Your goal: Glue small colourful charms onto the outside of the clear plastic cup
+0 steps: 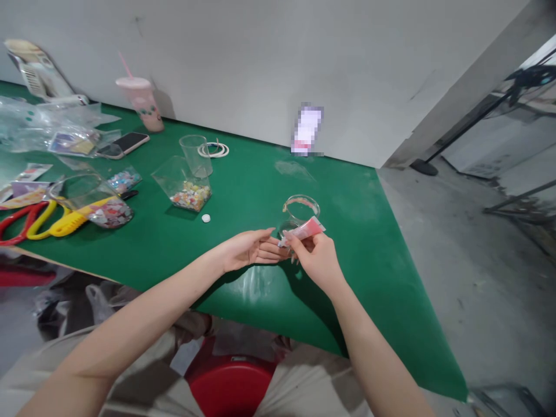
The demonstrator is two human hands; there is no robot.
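Note:
My right hand [319, 258] is closed around a small squeeze tube [307, 229] with pink contents. The tube tilts, its nozzle pointing down and left towards the fingers of my left hand [256, 248]. That left hand is turned palm up, fingers stretched out beneath the nozzle. Just beyond the hands is a clear round rim [303, 198] with small coloured bits along its edge. A second clear, curved shape lies partly behind the tube; I cannot tell whether it belongs to the same thing or touches my left fingers. A small white cap [206, 218] lies on the table.
On the green table [243, 191] are clear containers of coloured bits [191, 196], an empty clear cup [195, 156], white rings [217, 150], scissors [19, 223], a yellow-handled tool [73, 220], a phone [125, 145], a pink drink cup [142, 104] and plastic bags [39, 124].

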